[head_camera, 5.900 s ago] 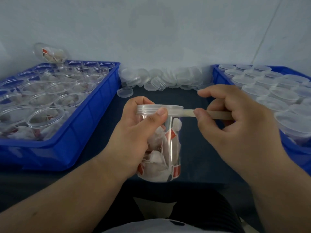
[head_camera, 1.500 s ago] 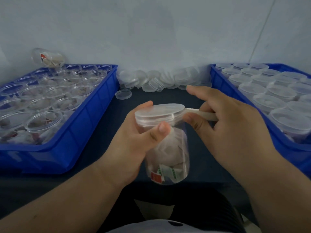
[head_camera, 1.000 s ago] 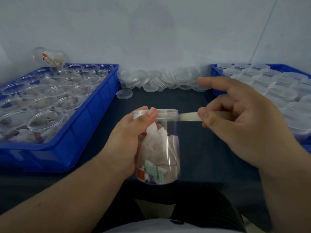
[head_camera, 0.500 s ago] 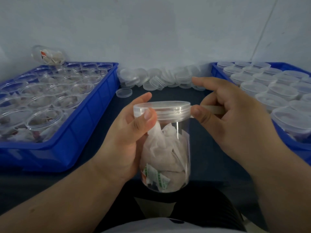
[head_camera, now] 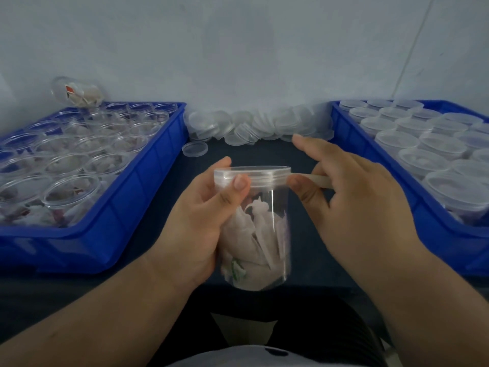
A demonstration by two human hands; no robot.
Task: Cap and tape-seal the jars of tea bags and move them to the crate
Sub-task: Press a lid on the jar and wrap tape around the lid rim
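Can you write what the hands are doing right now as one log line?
step: taping lid | left hand: holds capped jar | right hand: pinches tape at lid | right crate: jar not in yet

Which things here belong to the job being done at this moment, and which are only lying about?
In use: jar, its lid, tape strip, left hand, right hand, right crate for sealed jars.

Lying about: heap of loose lids, single lid, tipped jar, left crate of open jars.
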